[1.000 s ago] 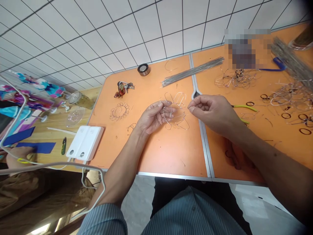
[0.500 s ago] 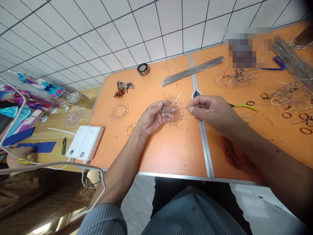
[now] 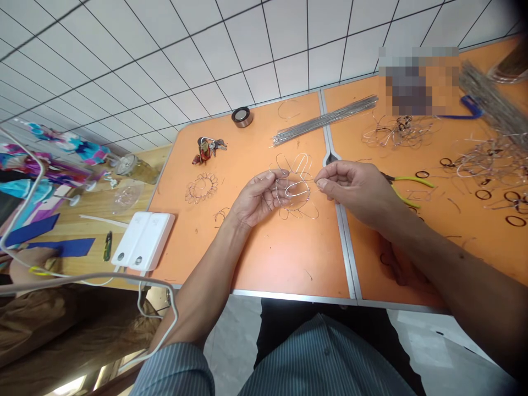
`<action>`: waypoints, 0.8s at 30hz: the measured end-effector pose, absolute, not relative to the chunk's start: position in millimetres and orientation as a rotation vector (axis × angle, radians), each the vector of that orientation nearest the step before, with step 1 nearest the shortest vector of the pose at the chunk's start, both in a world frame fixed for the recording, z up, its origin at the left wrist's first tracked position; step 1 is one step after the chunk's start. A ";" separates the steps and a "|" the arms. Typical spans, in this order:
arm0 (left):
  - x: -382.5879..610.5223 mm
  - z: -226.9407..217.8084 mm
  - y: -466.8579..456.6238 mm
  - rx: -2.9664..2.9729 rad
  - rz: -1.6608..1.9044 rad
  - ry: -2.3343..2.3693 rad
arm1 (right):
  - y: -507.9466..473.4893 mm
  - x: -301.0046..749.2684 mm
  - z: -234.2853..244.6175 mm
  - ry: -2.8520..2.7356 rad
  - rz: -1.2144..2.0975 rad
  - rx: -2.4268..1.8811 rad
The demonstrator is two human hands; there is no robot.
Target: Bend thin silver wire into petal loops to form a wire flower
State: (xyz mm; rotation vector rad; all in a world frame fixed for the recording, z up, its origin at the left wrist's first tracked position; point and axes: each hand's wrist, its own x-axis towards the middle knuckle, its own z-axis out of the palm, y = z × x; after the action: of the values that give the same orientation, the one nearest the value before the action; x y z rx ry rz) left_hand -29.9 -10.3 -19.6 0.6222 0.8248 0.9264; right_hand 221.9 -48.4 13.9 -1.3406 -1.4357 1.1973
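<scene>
My left hand (image 3: pixel 258 199) holds a wire flower frame (image 3: pixel 297 208), a ring of thin silvery wire with petal-like loops, above the orange table. Its thumb and fingers close on the ring's left side, and some fingers show through the loops. At the right side of the frame, my right hand (image 3: pixel 350 187) has thumb and forefinger pinched together, apparently on a thin wire too fine to see clearly. Left of my left hand lies another looped wire ring (image 3: pixel 201 188). Yellow-handled pliers (image 3: pixel 406 190) lie partly behind my right hand.
A bundle of straight wires (image 3: pixel 325 121) crosses the table seam. Behind sit a tape roll (image 3: pixel 241 116) and keys (image 3: pixel 208 149). Tangled wire pieces (image 3: pixel 487 159) and dark rings (image 3: pixel 483 194) spread at right. A white power bank (image 3: pixel 142 242) stands left, near another person's arm (image 3: pixel 35 265).
My right hand has shifted very slightly, showing more of the pliers behind it. The wire frame has tilted a little in my left hand, which stays in place.
</scene>
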 end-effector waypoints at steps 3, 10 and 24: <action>-30.8 -21.5 -9.7 0.629 0.922 0.823 | -48.2 223.3 12.3 -1.448 1.181 -1.320; -33.0 -21.1 -7.7 0.594 0.954 0.871 | -50.0 226.9 12.9 -1.608 1.005 -1.282; -30.8 -19.1 -9.0 0.608 0.933 0.849 | -52.4 225.8 7.4 -1.835 0.733 -1.256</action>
State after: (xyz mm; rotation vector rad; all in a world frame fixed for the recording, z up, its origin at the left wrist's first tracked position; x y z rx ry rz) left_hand -30.8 -9.0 -19.1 0.6076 0.8492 0.9326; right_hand 225.8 -52.4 7.4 -1.2560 -1.8349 0.7328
